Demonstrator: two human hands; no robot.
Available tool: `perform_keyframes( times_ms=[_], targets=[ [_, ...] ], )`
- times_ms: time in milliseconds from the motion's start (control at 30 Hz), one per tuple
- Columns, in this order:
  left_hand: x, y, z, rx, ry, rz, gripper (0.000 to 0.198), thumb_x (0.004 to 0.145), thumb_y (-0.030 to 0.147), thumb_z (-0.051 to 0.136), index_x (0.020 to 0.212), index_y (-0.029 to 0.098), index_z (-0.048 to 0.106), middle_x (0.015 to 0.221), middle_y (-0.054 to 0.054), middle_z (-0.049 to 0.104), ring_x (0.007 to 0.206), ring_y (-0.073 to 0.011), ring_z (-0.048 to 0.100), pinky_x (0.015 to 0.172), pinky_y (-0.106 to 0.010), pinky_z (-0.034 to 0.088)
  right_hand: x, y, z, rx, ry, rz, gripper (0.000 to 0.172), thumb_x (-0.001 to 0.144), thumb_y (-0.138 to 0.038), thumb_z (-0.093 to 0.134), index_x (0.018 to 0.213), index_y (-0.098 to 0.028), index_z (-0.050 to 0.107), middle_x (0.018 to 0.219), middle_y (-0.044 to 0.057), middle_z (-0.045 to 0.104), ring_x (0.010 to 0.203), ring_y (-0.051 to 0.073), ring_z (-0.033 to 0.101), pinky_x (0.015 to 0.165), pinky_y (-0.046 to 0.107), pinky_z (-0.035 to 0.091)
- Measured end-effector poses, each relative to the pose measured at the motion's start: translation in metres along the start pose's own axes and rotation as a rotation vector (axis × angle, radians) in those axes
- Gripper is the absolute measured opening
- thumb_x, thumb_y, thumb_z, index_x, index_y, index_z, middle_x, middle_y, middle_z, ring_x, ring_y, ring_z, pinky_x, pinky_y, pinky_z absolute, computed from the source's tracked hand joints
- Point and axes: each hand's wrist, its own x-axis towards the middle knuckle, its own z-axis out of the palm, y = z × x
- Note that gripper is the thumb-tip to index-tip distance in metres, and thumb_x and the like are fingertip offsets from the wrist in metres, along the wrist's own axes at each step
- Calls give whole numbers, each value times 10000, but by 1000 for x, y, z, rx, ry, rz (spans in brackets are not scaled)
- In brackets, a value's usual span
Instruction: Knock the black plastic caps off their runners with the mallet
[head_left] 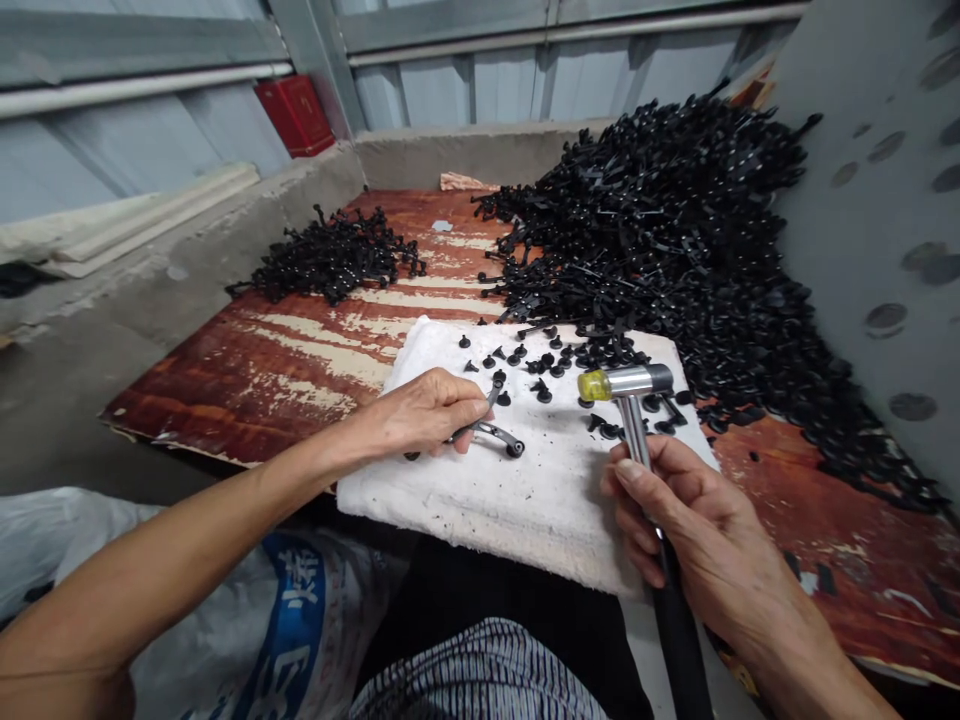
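Note:
My left hand (431, 412) is closed around dark curved metal parts that look like handles (501, 436), low over a folded white towel (480, 510). Two of their ends stick out past the fingers, one up and one to the right with a round tip. In my right hand (682, 500) is a mallet (634, 382) with a chrome head, one yellow face and one dark face. Its head is raised above the towel's right side. Small black round-based pieces with stems (544, 392) lie scattered on the towel between and beyond both hands.
A large heap of black parts (660, 210) covers the back right of the worn red-brown table (300, 350). A smaller pile (334, 255) lies back left. A grey spotted panel (885, 230) stands at right; a red box (296, 115) sits on the ledge. Plastic sacks (292, 620) are below left.

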Motion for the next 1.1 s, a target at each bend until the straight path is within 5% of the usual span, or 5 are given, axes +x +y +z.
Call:
perform_keyframes(
  times_ms=[233, 433, 667, 1100],
  targets=[
    [7, -2, 3, -275, -119, -52, 279, 861, 350, 583, 680, 140, 549, 499, 31, 538, 320, -20, 378, 317, -142, 212, 1, 0, 1, 0, 9, 1, 351, 705, -486, 766, 779, -209, 563, 605, -51, 528, 364, 37, 370, 262, 138, 335],
    [18, -3, -2, -450, -28, -75, 265, 820, 362, 657, 754, 115, 586, 509, 16, 559, 311, -25, 390, 307, -141, 193, 1, 1, -1, 12, 14, -4, 332, 719, -471, 755, 800, -216, 559, 622, -50, 531, 366, 38, 375, 262, 139, 335],
    [21, -1, 1, -417, 43, 37, 291, 834, 380, 637, 822, 90, 624, 538, 13, 567, 340, -19, 392, 336, -147, 232, 1, -1, 1, 11, 7, -9, 337, 713, -473, 763, 800, -213, 567, 627, -46, 544, 372, 43, 387, 260, 141, 344],
    [6, -3, 8, -277, 18, -46, 248, 864, 343, 568, 801, 108, 617, 546, 24, 558, 327, -18, 373, 322, -150, 203, 1, 2, -2, 8, -5, -5, 348, 715, -495, 758, 801, -214, 573, 595, -54, 516, 351, 39, 372, 261, 147, 339]
  ],
)
